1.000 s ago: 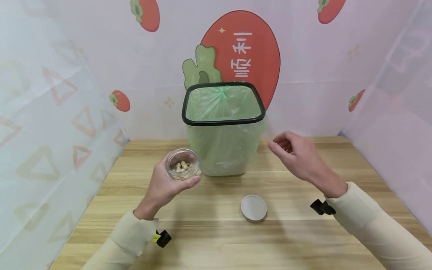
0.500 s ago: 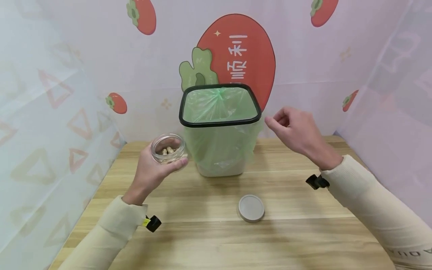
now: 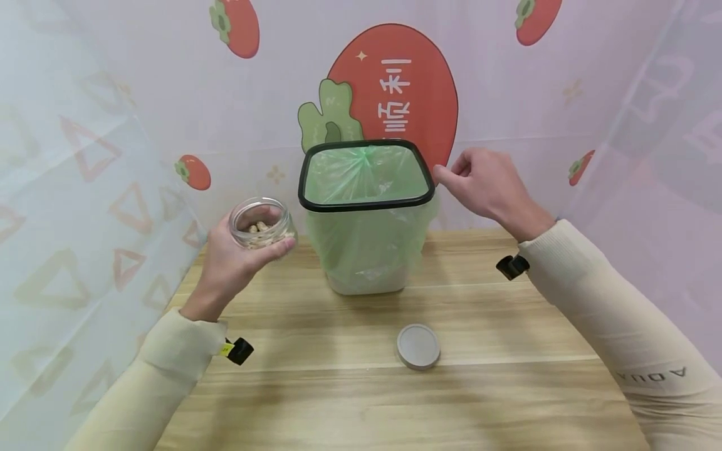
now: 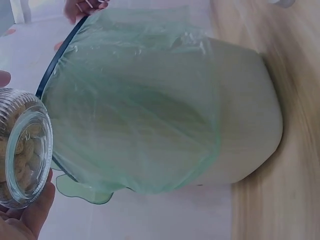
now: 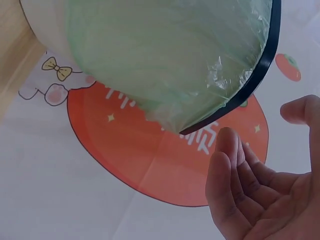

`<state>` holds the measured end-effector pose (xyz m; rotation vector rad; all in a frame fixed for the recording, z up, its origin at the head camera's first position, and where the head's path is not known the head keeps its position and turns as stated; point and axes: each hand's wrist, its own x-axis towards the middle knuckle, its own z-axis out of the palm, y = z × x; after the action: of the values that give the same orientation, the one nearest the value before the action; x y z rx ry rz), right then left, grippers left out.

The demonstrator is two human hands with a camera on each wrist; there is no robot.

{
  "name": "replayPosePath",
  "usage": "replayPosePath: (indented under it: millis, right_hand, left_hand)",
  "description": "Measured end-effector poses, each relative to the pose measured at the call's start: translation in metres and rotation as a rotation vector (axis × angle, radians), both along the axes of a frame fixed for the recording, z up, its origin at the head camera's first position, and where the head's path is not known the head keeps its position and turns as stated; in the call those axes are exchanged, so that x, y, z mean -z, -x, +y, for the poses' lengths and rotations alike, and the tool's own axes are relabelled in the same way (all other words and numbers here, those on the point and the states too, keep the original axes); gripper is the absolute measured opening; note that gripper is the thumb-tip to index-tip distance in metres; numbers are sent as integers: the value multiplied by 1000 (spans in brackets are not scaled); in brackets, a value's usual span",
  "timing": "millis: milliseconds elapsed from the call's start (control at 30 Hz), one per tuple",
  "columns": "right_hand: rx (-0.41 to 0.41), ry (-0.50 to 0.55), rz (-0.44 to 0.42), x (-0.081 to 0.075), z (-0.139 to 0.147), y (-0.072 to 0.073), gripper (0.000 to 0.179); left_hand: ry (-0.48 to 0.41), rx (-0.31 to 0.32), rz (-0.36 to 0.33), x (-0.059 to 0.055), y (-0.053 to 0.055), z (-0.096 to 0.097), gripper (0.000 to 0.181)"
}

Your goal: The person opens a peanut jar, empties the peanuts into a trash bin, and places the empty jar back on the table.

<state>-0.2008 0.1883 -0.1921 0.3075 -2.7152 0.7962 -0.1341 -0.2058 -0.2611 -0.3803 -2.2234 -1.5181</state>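
My left hand point(image 3: 227, 263) grips a clear glass jar point(image 3: 264, 225), raised above the table left of the bin. Shelled-looking ends of peanuts point(image 3: 259, 227) show through its open mouth; in the left wrist view the jar point(image 4: 27, 150) lies sideways across the frame's left edge. My right hand point(image 3: 485, 186) hovers beside the right rim of the trash bin point(image 3: 366, 207). In the right wrist view the fingers of that hand point(image 5: 265, 195) bend loosely, thumb apart, with nothing between them. A green plastic bag point(image 5: 165, 60) lines the bin and hangs over its outside.
A round grey lid point(image 3: 418, 346) lies on the wooden table point(image 3: 350, 401) in front of the bin. Behind stands a pale backdrop point(image 3: 271, 119) printed with red fruit. Cloth walls close in both sides.
My left hand has carried the jar up and to the left, away from the bin. My right hand has risen to the level of the bin's rim.
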Motion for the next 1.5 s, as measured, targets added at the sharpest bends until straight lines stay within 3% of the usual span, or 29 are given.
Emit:
replayPosePath:
  millis: [267, 567, 833, 1100, 1500]
  right_hand:
    - [8, -40, -93, -9, -10, 18, 47]
    - [20, -93, -103, -11, -21, 35, 38]
    - [70, -98, -185, -12, -31, 49, 42]
    - [121, -145, -222, -9, -37, 51, 40]
    - [115, -128, -259, -7, -50, 51, 29]
  left_hand:
    - [16, -86, -2, -21, 14, -2, 52]
    - [27, -120, -23, -43, 32, 4, 56]
    - [57, -159, -29, -55, 48, 5, 63]
    - [77, -161, -46, -64, 63, 9, 69]
    - [156, -165, 5, -74, 80, 24, 66]
